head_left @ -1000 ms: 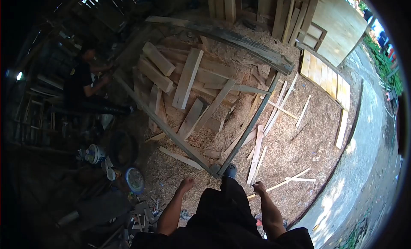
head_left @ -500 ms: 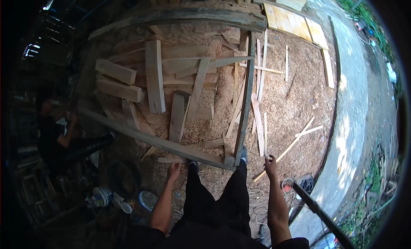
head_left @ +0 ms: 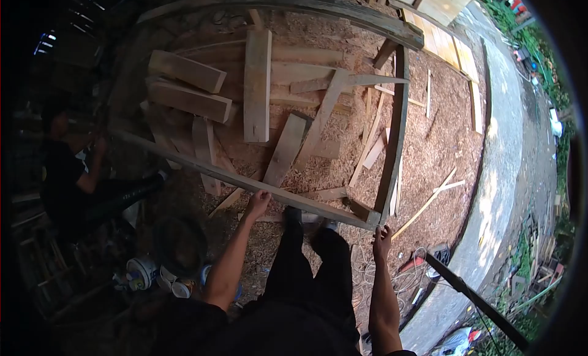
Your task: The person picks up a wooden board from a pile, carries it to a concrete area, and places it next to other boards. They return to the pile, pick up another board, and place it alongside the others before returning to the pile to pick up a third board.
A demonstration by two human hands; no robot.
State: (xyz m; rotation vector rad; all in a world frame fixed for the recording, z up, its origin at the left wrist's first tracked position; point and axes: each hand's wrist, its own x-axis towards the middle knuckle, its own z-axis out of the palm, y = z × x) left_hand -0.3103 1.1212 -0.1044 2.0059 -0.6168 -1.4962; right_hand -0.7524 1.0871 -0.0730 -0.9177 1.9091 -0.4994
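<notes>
A large wooden frame (head_left: 288, 200) spans the view in front of me, its near rail running from the dark left side to a corner by my right hand. My left hand (head_left: 258, 204) is at the near rail, fingers bent against its edge; what they grip is too small to make out. At the frame's near right corner is my right hand (head_left: 383, 236), fingers curled upward just below the wood. Whether it grips the corner is unclear. Several thick wood blocks (head_left: 257, 86) and boards show through the frame's opening.
Another person (head_left: 67, 172) sits at the left by the frame's far left end. White buckets (head_left: 142, 273) stand lower left. A dark pole (head_left: 471, 295) slants at the lower right, near tangled cord (head_left: 373, 270). Wood shavings (head_left: 447, 129) cover the ground; light planks (head_left: 435, 37) lie upper right.
My left hand has moved up to the near rail. My right hand is now close to the frame's corner. The frame and ground have shifted in view, with the corner further right.
</notes>
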